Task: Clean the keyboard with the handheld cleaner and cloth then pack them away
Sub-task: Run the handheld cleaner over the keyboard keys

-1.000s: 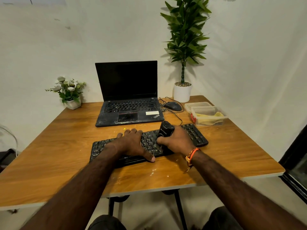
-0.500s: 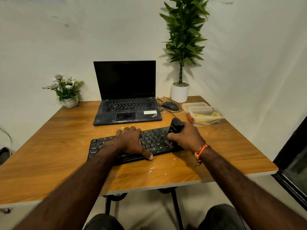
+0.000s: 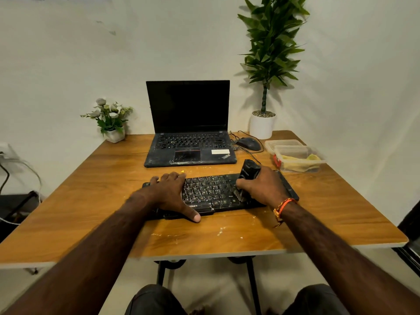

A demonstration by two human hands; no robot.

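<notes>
My left hand (image 3: pixel 169 192) lies flat, fingers straight, pinning the keyboard (image 3: pixel 211 192) while my right hand (image 3: pixel 263 187) grips the handheld cleaner (image 3: pixel 248 172) brushing its right-hand keys, so I judge wiping with the yellow cloth (image 3: pixel 300 162) in the container (image 3: pixel 318 165) and packing remain.

A wooden table (image 3: pixel 95 214) carries a keyboard (image 3: pixel 211 192) near the middle, a laptop (image 3: pixel 189 142) behind it, a mouse (image 3: pixel 248 143), tubs (image 3: pixel 295 155) far right, and two potted plants (image 3: pixel 111 123), (image 3: pixel 262 126).
</notes>
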